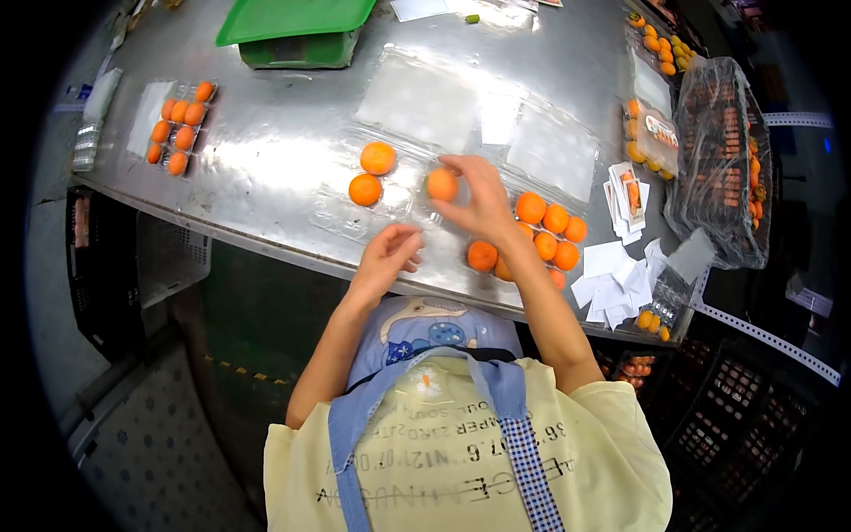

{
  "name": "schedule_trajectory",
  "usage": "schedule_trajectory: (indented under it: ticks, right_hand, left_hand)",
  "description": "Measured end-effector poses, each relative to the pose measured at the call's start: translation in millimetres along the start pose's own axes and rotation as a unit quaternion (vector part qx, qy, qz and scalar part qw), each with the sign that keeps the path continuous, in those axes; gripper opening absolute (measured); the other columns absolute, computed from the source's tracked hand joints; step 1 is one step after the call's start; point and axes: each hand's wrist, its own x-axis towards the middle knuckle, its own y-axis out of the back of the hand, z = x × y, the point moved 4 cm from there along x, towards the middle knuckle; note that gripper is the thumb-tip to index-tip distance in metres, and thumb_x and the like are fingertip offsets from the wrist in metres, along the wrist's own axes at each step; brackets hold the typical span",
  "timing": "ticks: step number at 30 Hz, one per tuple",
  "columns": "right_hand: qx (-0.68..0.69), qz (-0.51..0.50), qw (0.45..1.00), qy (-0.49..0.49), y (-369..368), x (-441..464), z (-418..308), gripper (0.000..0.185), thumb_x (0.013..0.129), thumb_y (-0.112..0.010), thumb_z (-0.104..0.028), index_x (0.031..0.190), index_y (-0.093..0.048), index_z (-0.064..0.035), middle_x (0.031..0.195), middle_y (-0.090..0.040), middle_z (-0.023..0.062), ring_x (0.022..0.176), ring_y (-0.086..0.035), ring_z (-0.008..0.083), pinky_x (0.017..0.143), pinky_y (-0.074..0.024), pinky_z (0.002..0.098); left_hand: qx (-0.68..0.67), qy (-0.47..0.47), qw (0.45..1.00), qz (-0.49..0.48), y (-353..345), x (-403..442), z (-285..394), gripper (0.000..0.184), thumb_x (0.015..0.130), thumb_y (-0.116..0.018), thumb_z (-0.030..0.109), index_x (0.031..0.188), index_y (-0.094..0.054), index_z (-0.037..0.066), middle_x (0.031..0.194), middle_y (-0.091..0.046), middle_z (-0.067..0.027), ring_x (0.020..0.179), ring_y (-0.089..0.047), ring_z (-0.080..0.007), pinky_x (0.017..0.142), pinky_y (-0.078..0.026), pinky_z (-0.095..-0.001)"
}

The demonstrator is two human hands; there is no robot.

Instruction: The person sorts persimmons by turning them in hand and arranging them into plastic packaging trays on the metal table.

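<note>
My right hand (483, 199) grips an orange (441, 184) between thumb and fingers, above the metal table. To its left, two oranges (378, 159) sit in a clear plastic clamshell tray (399, 211) whose lid (412, 97) lies folded back. Near the table's front edge, my left hand (387, 255) hovers with loosely curled fingers and nothing visible in it. Beside my right forearm is a group of several oranges (545, 246), partly hidden by the arm. Another clear lid (551, 151) lies flat behind that group.
A green tray (297, 19) stands at the back. Another clear pack of oranges (183, 126) lies at the left. On the right are printed cards (627, 202), white paper slips (616, 288), a filled pack (654, 137) and a plastic-lined crate (716, 160). A dark crate (102, 266) stands below left.
</note>
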Motion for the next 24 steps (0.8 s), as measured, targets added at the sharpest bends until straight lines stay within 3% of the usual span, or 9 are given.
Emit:
schedule_trajectory:
  ticks: [2, 3, 6, 8, 11, 13, 20, 23, 24]
  right_hand:
    - [0.042, -0.002, 0.999, 0.017, 15, -2, -29, 0.056, 0.064, -0.077, -0.015, 0.115, -0.056, -0.0088, 0.107, -0.059, 0.0101, 0.098, -0.055, 0.0317, 0.086, -0.0418, 0.0399]
    - [0.053, -0.01, 0.998, 0.032, 21, -4, -43, 0.057, 0.064, -0.077, -0.014, 0.116, -0.056, -0.0089, 0.107, -0.059, 0.0103, 0.098, -0.055, 0.0318, 0.087, -0.042, 0.0398]
    - [0.068, -0.03, 0.995, 0.071, 30, -14, -67, 0.059, 0.065, -0.077, -0.012, 0.119, -0.055, -0.0083, 0.11, -0.059, 0.0106, 0.099, -0.055, 0.0319, 0.087, -0.0429, 0.0402]
    - [0.083, -0.015, 0.994, 0.073, 36, -19, -74, 0.059, 0.067, -0.077, -0.012, 0.121, -0.054, -0.0074, 0.111, -0.059, 0.0109, 0.101, -0.055, 0.0303, 0.087, -0.0435, 0.0391]
    - [0.174, 0.039, 0.984, -0.009, 44, -31, -65, 0.059, 0.071, -0.077, -0.013, 0.124, -0.053, -0.0056, 0.108, -0.06, 0.0108, 0.101, -0.057, 0.0249, 0.087, -0.0447, 0.0355]
    - [0.226, 0.016, 0.971, -0.072, 38, -46, -48, 0.056, 0.074, -0.076, -0.014, 0.125, -0.053, -0.0047, 0.108, -0.061, 0.0104, 0.099, -0.058, 0.0215, 0.087, -0.0448, 0.0335]
    - [0.43, -0.073, 0.855, -0.281, 13, -71, -32, 0.043, 0.085, -0.069, -0.017, 0.123, -0.055, -0.002, 0.107, -0.063, 0.0083, 0.093, -0.058, 0.0146, 0.085, -0.0463, 0.0305]
    - [0.512, -0.07, 0.81, -0.278, 10, -65, -41, 0.041, 0.086, -0.068, -0.019, 0.121, -0.056, -0.001, 0.105, -0.064, 0.0071, 0.093, -0.058, 0.0134, 0.084, -0.0467, 0.0297]
    - [0.502, -0.07, 0.818, -0.272, 10, -65, -41, 0.042, 0.085, -0.069, -0.019, 0.12, -0.056, -0.0008, 0.105, -0.063, 0.0069, 0.094, -0.058, 0.0132, 0.084, -0.0467, 0.03]
  left_hand:
    - [-0.064, -0.002, 0.998, -0.03, -13, -7, 23, 0.039, 0.097, -0.053, 0.031, 0.124, -0.051, 0.003, 0.109, -0.061, -0.0088, 0.086, -0.06, -0.0134, 0.073, -0.049, -0.0271]
    - [-0.146, 0.008, 0.989, -0.036, -17, -8, 25, 0.05, 0.094, -0.059, 0.031, 0.131, -0.045, 0.0, 0.11, -0.06, -0.0093, 0.092, -0.061, -0.0152, 0.075, -0.05, -0.0282]
    - [-0.169, -0.029, 0.981, -0.092, -23, -4, 30, 0.051, 0.094, -0.059, 0.031, 0.131, -0.045, -0.002, 0.115, -0.058, -0.0096, 0.095, -0.061, -0.016, 0.079, -0.05, -0.0296]
    - [-0.131, -0.073, 0.985, -0.082, -24, -5, 33, 0.048, 0.09, -0.063, 0.019, 0.13, -0.046, -0.001, 0.118, -0.057, -0.0084, 0.099, -0.059, -0.0156, 0.087, -0.049, -0.0305]
    - [-0.063, -0.166, 0.983, -0.057, -29, -12, 47, 0.051, 0.084, -0.069, 0.008, 0.13, -0.047, 0.0, 0.119, -0.057, -0.0072, 0.104, -0.057, -0.0153, 0.091, -0.046, -0.0306]
    - [-0.046, -0.208, 0.976, -0.044, -33, -17, 56, 0.056, 0.078, -0.073, 0.003, 0.129, -0.048, 0.001, 0.119, -0.057, -0.0061, 0.106, -0.056, -0.0153, 0.093, -0.045, -0.0304]
    - [0.114, -0.269, 0.956, 0.008, -37, -20, 58, 0.06, 0.069, -0.08, 0.005, 0.123, -0.054, 0.005, 0.115, -0.059, -0.0047, 0.106, -0.055, -0.015, 0.092, -0.043, -0.0295]
    - [0.17, -0.296, 0.939, 0.028, -37, -20, 54, 0.062, 0.067, -0.08, 0.005, 0.123, -0.054, 0.005, 0.116, -0.058, -0.0052, 0.107, -0.055, -0.0158, 0.092, -0.043, -0.0297]
    - [0.189, -0.31, 0.931, 0.028, -37, -20, 53, 0.064, 0.067, -0.08, 0.005, 0.125, -0.053, 0.006, 0.117, -0.057, -0.0056, 0.108, -0.054, -0.0161, 0.092, -0.043, -0.0298]
